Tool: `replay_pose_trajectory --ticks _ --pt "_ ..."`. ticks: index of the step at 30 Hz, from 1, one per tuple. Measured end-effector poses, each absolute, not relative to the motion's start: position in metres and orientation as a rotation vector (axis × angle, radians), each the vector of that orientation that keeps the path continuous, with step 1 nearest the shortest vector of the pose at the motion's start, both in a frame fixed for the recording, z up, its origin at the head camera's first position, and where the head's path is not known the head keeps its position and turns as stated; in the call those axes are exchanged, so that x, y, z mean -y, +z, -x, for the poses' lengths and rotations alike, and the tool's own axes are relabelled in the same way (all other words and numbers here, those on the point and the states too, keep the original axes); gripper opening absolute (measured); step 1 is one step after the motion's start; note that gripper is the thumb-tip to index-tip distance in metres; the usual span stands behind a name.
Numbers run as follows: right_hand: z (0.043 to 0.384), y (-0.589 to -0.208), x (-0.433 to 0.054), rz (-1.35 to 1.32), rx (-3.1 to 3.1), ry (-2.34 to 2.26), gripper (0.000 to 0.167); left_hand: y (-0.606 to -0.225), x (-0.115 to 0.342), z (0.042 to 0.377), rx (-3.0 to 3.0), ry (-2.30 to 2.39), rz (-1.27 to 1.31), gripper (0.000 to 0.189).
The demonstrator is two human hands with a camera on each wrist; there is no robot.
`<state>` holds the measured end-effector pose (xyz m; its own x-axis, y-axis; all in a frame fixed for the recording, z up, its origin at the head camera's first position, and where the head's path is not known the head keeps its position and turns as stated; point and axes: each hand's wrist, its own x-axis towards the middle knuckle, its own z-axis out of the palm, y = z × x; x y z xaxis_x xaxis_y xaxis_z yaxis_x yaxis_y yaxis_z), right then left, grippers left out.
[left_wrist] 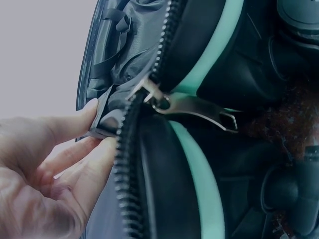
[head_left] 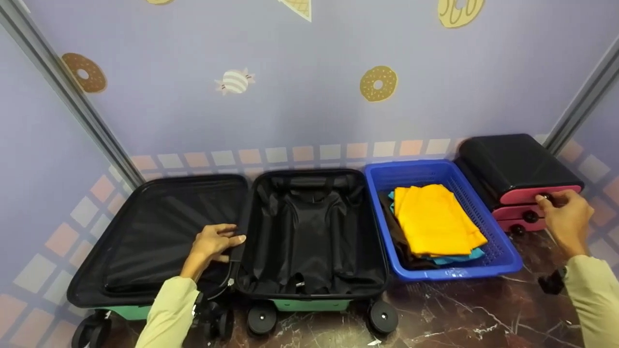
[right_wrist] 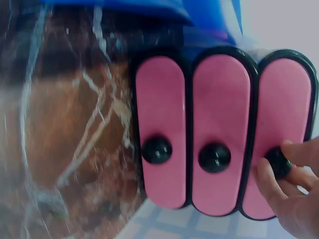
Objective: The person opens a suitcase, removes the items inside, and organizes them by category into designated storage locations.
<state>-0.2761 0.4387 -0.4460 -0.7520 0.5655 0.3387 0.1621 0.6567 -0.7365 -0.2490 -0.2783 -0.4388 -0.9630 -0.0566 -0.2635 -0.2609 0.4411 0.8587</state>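
An unfolded suitcase (head_left: pixel 309 296) lies with both black-lined halves facing up, its green shell showing below. At the seam between the halves, my left hand (head_left: pixel 213 246) pinches a fold of black fabric (left_wrist: pixel 107 112) between thumb and fingers. Right beside it in the left wrist view hangs a metal zipper pull (left_wrist: pixel 194 108). On the far right stands a black drawer box (head_left: pixel 517 164) with three pink drawer fronts. My right hand (head_left: pixel 567 217) pinches the round black knob (right_wrist: pixel 278 163) of the top drawer, which sits closed.
Between suitcase and drawer box is a blue basket (head_left: pixel 454 273) holding a folded yellow cloth (head_left: pixel 430 222) over brown and turquoise ones. Black wheels (head_left: pixel 383 316) stick out at the suitcase's near side. A patterned wall (head_left: pixel 300 106) rises behind; the floor (head_left: pixel 464 309) is dark red marble.
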Motion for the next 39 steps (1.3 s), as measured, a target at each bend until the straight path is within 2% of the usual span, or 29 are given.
replay_pose_trajectory --ticks 13,21,31,34,39 --pt "0.285 -0.439 -0.445 0.443 2.403 0.860 0.035 -0.438 0.277 0.250 -2.507 1.528 0.270 0.061" --pt "0.292 -0.442 -0.446 0.500 2.459 0.822 0.038 -0.430 0.273 0.269 -2.595 1.376 0.245 0.062" --pt "0.290 -0.429 -0.437 0.571 2.569 0.793 0.060 -0.437 0.255 0.288 -2.789 1.167 0.164 0.055" --pt "0.284 -0.426 -0.430 0.528 2.568 0.760 0.057 -0.440 0.249 0.292 -2.865 1.101 0.094 0.054" --pt "0.280 -0.422 -0.410 0.227 2.489 0.720 0.043 -0.443 0.243 0.288 -2.957 1.009 -0.020 0.054"
